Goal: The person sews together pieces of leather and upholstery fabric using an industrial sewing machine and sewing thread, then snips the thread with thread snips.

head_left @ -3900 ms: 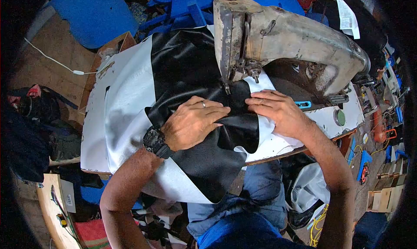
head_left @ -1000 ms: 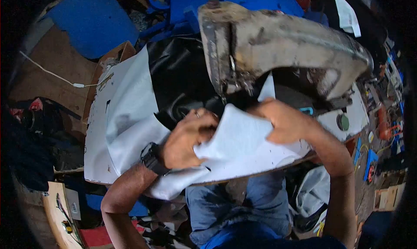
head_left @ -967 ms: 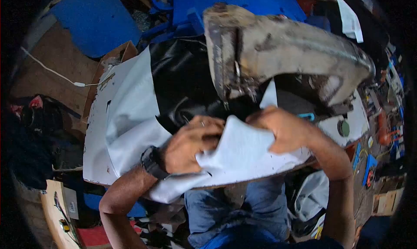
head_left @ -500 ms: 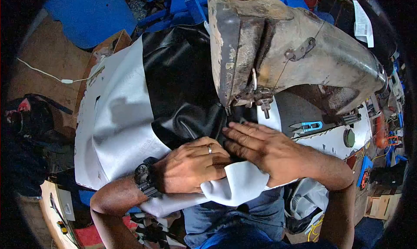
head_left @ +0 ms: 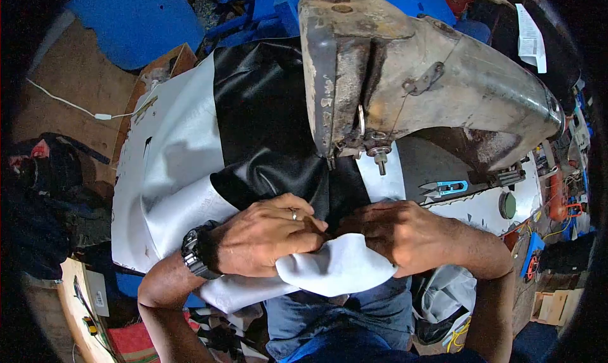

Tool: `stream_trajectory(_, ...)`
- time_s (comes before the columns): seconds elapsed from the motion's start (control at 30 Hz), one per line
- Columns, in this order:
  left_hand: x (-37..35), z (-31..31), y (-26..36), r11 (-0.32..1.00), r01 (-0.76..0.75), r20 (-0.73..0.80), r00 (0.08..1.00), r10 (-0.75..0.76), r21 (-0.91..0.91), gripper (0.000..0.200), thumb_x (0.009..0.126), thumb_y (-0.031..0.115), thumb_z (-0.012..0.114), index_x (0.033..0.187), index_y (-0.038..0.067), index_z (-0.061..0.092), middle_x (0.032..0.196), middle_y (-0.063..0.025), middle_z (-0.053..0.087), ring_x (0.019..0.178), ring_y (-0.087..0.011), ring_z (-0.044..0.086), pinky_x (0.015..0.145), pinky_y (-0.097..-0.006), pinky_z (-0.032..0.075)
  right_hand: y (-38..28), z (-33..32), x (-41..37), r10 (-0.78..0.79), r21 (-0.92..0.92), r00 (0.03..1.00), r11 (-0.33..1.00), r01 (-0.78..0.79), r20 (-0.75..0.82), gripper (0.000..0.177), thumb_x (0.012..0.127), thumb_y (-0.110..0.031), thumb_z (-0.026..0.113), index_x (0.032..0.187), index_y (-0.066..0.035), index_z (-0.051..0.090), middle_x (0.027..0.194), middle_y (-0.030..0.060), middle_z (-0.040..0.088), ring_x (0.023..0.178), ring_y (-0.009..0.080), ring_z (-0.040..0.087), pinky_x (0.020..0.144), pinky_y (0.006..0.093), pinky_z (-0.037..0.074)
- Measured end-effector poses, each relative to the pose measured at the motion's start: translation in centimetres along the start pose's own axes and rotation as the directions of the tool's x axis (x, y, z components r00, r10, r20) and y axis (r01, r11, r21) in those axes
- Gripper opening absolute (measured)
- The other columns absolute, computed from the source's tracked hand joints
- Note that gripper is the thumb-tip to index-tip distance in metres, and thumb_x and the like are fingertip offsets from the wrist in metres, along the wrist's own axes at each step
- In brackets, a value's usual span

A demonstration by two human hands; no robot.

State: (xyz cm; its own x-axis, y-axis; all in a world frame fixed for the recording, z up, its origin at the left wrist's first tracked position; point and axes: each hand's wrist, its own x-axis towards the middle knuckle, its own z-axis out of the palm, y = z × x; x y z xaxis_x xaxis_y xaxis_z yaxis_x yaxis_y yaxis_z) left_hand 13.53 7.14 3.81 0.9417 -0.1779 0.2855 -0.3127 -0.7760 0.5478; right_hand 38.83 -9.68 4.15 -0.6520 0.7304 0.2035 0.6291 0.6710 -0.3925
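Under the head of an old, worn sewing machine [head_left: 392, 78] lies a large sheet of black leatherette [head_left: 263, 109] with white panels [head_left: 180, 163] joined to it. My left hand [head_left: 269, 236], with a ring and a black wristwatch, closes its fingers on the sheet just in front of the needle area. Beside it my right hand [head_left: 405, 236] is curled on the same sheet, its fingertips partly hidden in the folds. Between the two hands a white flap [head_left: 335, 268] of the material is folded up. The presser foot [head_left: 330, 163] stands at the black part.
Blue thread snips [head_left: 444, 187] lie on the machine bed to the right, near a round green lid [head_left: 507, 204]. A white cable [head_left: 69, 103] runs at the left. Clear plastic [head_left: 446, 293] hangs below the right arm. Blue sheets [head_left: 133, 21] are at the back left.
My right hand went from lying flat with fingers extended to curled on the material. My left hand shifted slightly up and left. The white flap between them spread wider.
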Motion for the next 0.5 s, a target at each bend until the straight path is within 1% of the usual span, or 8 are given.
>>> stream_trajectory(0.03, 0.07, -0.14, 0.06, 1.000, 0.007, -0.006, 1.000, -0.007, -0.008, 0.027, 0.088, 0.022, 0.079, 0.106, 0.005, 0.069, 0.107, -0.0132, 0.077, 0.111, -0.0275, 0.074, 0.108, -0.0461, 0.051, 0.12, 0.21, -0.09, 0.007, 0.005, 1.000, 1.000, -0.007, 0.007, 0.058, 0.067, -0.017, 0.078, 0.119, 0.008, 0.073, 0.124, 0.0229, 0.075, 0.122, 0.0357, 0.071, 0.112, 0.0435, 0.054)
stream_trajectory(0.17, -0.12, -0.01, -0.01, 1.000, 0.009, 0.021, 1.000, -0.010, 0.020, 0.026, 0.087, 0.021, 0.078, 0.106, 0.006, 0.070, 0.111, -0.0135, 0.077, 0.113, -0.0277, 0.073, 0.108, -0.0447, 0.050, 0.09, 0.22, -0.01, 0.014, -0.038, 1.000, 0.999, -0.014, 0.012, 0.055, 0.069, -0.018, 0.079, 0.116, 0.009, 0.073, 0.125, 0.0222, 0.075, 0.121, 0.0348, 0.070, 0.111, 0.0430, 0.054)
stream_trajectory(0.27, -0.14, -0.05, 0.19, 0.998, -0.003, 0.027, 1.000, 0.001, 0.067, 0.026, 0.086, 0.019, 0.077, 0.107, 0.006, 0.069, 0.114, -0.0140, 0.077, 0.115, -0.0278, 0.072, 0.108, -0.0450, 0.049, 0.29, 0.40, 0.07, -0.010, -0.011, 1.000, 1.000, 0.010, -0.007, 0.056, 0.069, -0.019, 0.080, 0.119, 0.007, 0.074, 0.127, 0.0220, 0.074, 0.121, 0.0345, 0.070, 0.111, 0.0429, 0.053)
stream_trajectory(0.33, -0.14, -0.10, 0.17, 0.997, 0.004, 0.028, 1.000, -0.006, 0.079, 0.026, 0.085, 0.017, 0.076, 0.107, 0.005, 0.069, 0.116, -0.0145, 0.077, 0.116, -0.0279, 0.071, 0.109, -0.0454, 0.048, 0.29, 0.09, 0.17, -0.005, -0.029, 1.000, 1.000, 0.004, -0.001, 0.057, 0.070, -0.019, 0.080, 0.121, 0.006, 0.074, 0.128, 0.0213, 0.074, 0.121, 0.0343, 0.070, 0.111, 0.0435, 0.053)
stream_trajectory(0.5, -0.12, 0.10, -0.04, 0.994, 0.003, 0.008, 1.000, -0.004, 0.113, 0.023, 0.086, 0.015, 0.074, 0.106, 0.006, 0.068, 0.112, -0.0150, 0.077, 0.116, -0.0272, 0.072, 0.108, -0.0461, 0.048, 0.63, 0.05, 0.04, 0.018, -0.048, 1.000, 0.999, -0.017, 0.022, 0.061, 0.068, -0.020, 0.081, 0.124, 0.004, 0.074, 0.129, 0.0200, 0.075, 0.123, 0.0335, 0.070, 0.113, 0.0447, 0.052)
